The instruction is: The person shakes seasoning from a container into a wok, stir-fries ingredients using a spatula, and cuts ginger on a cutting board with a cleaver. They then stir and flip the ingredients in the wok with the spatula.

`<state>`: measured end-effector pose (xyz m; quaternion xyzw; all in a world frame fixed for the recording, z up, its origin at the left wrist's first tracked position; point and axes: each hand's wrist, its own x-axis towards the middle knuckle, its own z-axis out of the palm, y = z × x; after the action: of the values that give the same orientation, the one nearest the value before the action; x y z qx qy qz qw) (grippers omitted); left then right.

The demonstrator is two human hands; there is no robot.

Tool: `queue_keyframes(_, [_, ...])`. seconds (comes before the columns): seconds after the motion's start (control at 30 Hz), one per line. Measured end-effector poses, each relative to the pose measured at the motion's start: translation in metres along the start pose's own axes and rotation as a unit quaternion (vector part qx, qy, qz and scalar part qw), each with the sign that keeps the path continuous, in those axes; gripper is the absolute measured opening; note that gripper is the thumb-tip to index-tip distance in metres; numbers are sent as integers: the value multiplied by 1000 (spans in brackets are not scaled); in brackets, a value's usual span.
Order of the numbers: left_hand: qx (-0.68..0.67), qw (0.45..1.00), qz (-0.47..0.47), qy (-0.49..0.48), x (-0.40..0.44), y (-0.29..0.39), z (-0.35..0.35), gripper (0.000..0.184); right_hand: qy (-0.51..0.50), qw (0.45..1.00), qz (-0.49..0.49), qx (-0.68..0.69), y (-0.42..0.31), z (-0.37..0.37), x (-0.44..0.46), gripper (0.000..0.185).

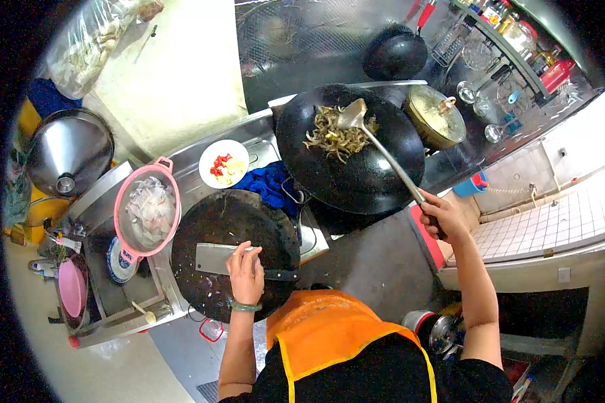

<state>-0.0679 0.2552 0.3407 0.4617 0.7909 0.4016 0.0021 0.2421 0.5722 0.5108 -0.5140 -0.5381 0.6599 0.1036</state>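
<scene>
My right hand (444,216) is closed around the dark handle of a long metal spatula (393,161). The spatula's blade rests among browned strips of food (339,134) in a large black wok (390,178). My left hand (247,274), with a bracelet at the wrist, is over a cleaver (212,258) on a round dark chopping block (208,295). Its fingers are loosely bent and partly apart. The hand covers the middle of the cleaver; whether it touches the cleaver is unclear.
Left of the block stands a pink colander (119,208) with pale sliced food. A white bowl (208,176) holds red and pale yellow pieces, beside a blue cloth (265,187). A lidded pot (437,117) is right of the wok. Utensils hang from a rack (511,57).
</scene>
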Motion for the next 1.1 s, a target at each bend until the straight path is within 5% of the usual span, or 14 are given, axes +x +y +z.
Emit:
queue_keyframes(0.07, [-4, 1000, 9, 4, 2, 1, 1, 31, 7, 997, 34, 67, -2, -14, -1, 48])
queue_keyframes(0.17, [0, 1000, 14, 6, 4, 2, -2, 32, 24, 985, -4, -171, -23, -16, -23, 48])
queue_keyframes(0.2, [2, 1000, 11, 8, 5, 4, -2, 33, 71, 940, -12, -333, -36, -18, -30, 49])
queue_keyframes(0.33, [-1, 1000, 10, 5, -1, -2, -1, 32, -28, 763, -148, -628, -100, 0, -62, 46])
queue_keyframes(0.43, [-10, 1000, -7, -3, -3, 0, -1, 30, -44, 620, -160, -767, -123, 45, -66, 41])
queue_keyframes(0.53, [-35, 999, -30, -4, -5, 6, -2, 27, 13, 568, -166, -806, -75, 65, 5, 48])
queue_keyframes(0.63, [-46, 998, -38, 2, -8, 10, 0, 27, 102, 613, -158, -768, -22, 91, 67, 57])
queue_keyframes(0.7, [-49, 998, -44, 2, -11, 13, -3, 27, 173, 664, -254, -682, 11, 82, 91, 56])
queue_keyframes(0.8, [-47, 997, -54, -27, -13, 17, -7, 28, 102, 943, -157, -276, 31, 53, 84, 53])
queue_keyframes(0.87, [-43, 999, -31, -13, -14, 16, -6, 28, 58, 988, -90, -107, 14, 48, 33, 52])
queue_keyframes(0.93, [-35, 999, -2, -6, -12, 16, -5, 27, 92, 990, -27, -101, 21, 19, 13, 50])
queue_keyframes(1.1, [-52, 998, 22, -15, 4, 28, -5, 27, 164, 837, -202, -481, 32, -37, 15, 50])
